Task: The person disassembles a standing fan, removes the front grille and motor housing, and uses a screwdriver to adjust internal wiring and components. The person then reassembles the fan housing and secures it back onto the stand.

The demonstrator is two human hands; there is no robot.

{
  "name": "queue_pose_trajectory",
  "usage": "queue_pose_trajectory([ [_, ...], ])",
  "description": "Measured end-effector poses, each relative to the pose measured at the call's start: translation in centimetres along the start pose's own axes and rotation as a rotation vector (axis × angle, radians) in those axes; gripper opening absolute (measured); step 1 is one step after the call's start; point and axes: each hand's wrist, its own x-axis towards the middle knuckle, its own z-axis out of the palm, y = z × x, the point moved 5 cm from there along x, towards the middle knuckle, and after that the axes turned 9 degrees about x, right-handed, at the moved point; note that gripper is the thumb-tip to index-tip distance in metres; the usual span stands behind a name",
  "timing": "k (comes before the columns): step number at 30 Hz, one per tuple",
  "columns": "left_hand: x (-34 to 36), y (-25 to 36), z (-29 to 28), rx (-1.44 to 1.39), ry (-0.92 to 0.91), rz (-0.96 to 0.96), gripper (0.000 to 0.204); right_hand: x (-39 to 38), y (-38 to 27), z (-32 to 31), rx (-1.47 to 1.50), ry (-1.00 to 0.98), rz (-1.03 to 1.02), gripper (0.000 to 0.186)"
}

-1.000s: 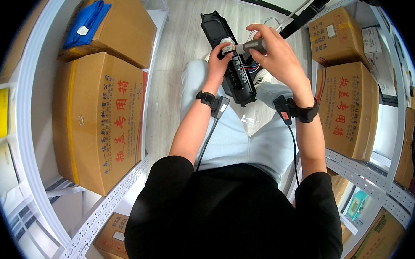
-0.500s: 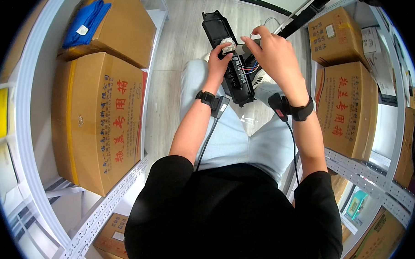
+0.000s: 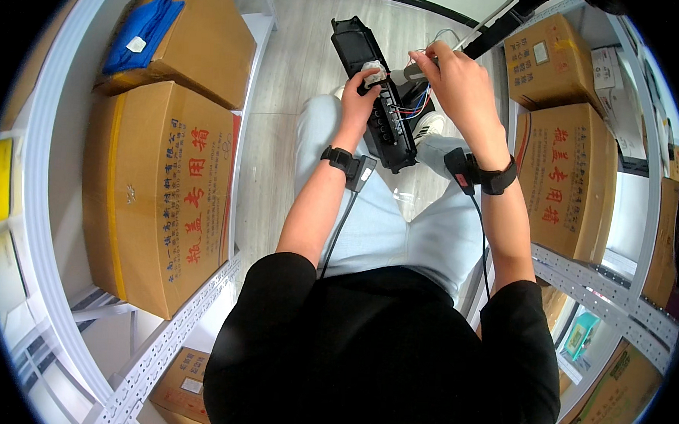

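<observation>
A long black plastic box (image 3: 381, 101) with its lid swung open rests on my lap, pointing away from me. My left hand (image 3: 361, 87) holds its left edge, fingers on a small white piece inside. My right hand (image 3: 458, 80) is raised just right of the box and pinches a grey cable end (image 3: 409, 70), from which thin red, blue and white wires (image 3: 418, 106) fan out toward the box. Both wrists carry black bands with small devices and cords.
I sit in a narrow aisle with a light wood floor (image 3: 300, 54). White metal shelves (image 3: 179, 318) stand on both sides. Large brown cartons (image 3: 161, 191) fill the left shelf, one with a blue cloth (image 3: 140, 29) on top. More cartons (image 3: 565, 175) stand right.
My right hand has lifted up and to the right, away from the middle of the box, drawing the cable end and its wires out. My left hand stays on the box.
</observation>
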Motion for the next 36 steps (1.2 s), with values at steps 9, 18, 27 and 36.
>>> queue_pose_trajectory([
  [9,0.0,-0.1,0.0,0.000,0.002,-0.018,0.039,-1.6,-0.7,-0.8,0.202,0.046,-0.235,0.039],
  [18,0.0,0.0,-0.2,0.019,0.002,-0.008,0.041,-1.2,0.0,-0.7,0.233,0.106,-0.204,0.036],
  [27,0.1,-0.6,-0.1,0.025,0.002,-0.023,0.044,-0.7,-0.1,-0.3,-0.002,0.087,-0.075,0.031],
  [36,0.0,-0.1,-0.1,-0.002,-0.001,-0.028,0.045,-1.2,-0.4,-0.8,0.199,0.115,-0.272,0.035],
])
